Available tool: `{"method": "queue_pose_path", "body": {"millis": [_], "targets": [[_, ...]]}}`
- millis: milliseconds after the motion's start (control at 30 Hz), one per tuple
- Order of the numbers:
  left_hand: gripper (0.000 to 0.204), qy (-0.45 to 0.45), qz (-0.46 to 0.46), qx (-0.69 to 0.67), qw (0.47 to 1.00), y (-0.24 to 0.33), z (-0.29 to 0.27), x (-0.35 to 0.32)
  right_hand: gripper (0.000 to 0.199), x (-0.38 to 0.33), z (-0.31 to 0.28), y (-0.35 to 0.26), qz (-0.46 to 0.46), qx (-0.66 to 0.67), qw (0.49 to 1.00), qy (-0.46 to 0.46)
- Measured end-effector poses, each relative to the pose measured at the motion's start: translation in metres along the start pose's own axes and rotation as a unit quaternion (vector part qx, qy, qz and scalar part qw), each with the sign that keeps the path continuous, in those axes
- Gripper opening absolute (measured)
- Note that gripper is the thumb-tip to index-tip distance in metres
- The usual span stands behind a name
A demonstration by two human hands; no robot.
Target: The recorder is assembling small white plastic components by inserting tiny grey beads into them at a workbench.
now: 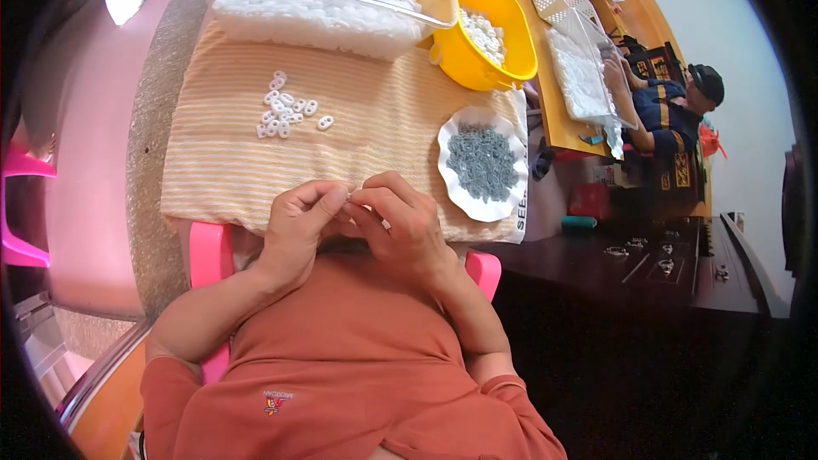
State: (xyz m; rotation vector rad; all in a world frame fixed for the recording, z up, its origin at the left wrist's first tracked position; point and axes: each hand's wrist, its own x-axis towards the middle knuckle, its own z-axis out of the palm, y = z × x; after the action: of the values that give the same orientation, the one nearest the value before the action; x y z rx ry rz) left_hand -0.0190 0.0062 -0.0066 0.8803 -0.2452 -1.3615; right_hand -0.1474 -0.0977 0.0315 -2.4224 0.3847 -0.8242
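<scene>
My left hand (pixel 300 223) and my right hand (pixel 402 220) meet over the table's near edge, thumbs and fingertips pinched close together. Whatever they hold is tiny and mostly covered by the fingers; a pale speck shows at the tips. Beyond them lies a loose pile of small white oval pieces with two holes (pixel 279 111), and a single white piece (pixel 325 123) sits just right of it. A white wavy-rimmed dish (pixel 446 172) to the right of my hands contains many small grey-blue pieces (pixel 484 162).
A clear bin (pixel 332 2) full of white pieces stands at the far side of the striped cloth (pixel 221 170). Next to it is a yellow bucket (pixel 477 75) with white pieces inside. At another table (pixel 554 111) on the right, a person (pixel 673 115) handles a similar bin.
</scene>
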Motion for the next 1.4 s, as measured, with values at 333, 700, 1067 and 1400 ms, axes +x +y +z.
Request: {"method": "queue_pose_path", "body": {"millis": [333, 700, 1067, 1400], "targets": [[0.017, 0.026, 0.004, 0.038, 0.999, 0.000, 0.002, 0.001, 0.016, -0.038, -0.039, 0.019, 0.078, -0.071, 0.993, 0.054], [0.016, 0.020, 0.019, 0.019, 0.999, -0.003, 0.003, 0.000, 0.016, -0.061, -0.082, 0.041, 0.131, -0.281, 0.950, 0.042], [0.015, 0.010, 0.007, 0.034, 0.999, 0.000, 0.004, 0.001, 0.020, -0.053, -0.092, 0.063, 0.136, -0.291, 0.947, 0.022], [0.014, -0.007, -0.007, 0.038, 0.999, 0.000, -0.001, 0.002, 0.009, -0.054, -0.088, 0.080, 0.118, -0.244, 0.962, 0.014]]}}
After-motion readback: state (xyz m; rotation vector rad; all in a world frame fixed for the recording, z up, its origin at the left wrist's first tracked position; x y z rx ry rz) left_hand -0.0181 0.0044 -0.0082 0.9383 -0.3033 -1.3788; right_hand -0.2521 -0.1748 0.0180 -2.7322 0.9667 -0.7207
